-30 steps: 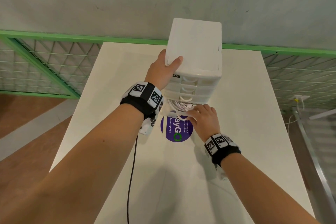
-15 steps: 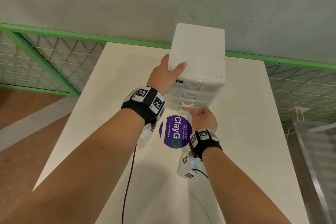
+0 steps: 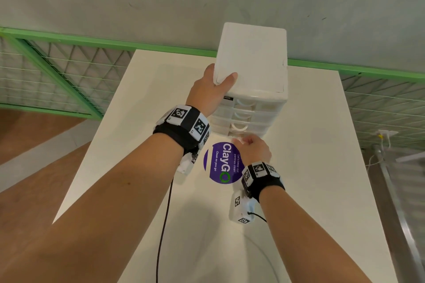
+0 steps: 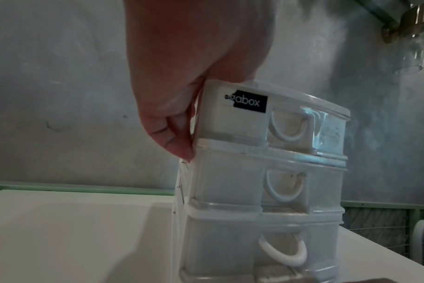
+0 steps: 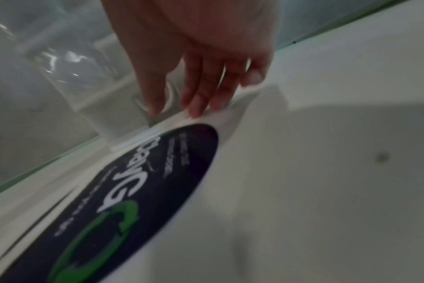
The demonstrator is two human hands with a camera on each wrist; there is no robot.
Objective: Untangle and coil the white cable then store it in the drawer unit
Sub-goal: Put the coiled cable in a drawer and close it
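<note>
Closing since earlier, bottom drawer [image 3: 239, 136] now shut, right hand [image 3: 253, 148] fingertips against it

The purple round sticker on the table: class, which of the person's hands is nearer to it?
Right. The right hand hovers at the purple sticker's far edge by the bottom drawer; the left hand holds the drawer unit's top corner, higher up.

White translucent plastic drawer unit [image 3: 251, 80], stacked drawers with loop handles all pushed in, upright at far middle of table; cable not visible.

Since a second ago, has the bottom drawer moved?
Yes. The bottom drawer slid back into the drawer unit, away from the purple sticker; right hand at its front.
</note>
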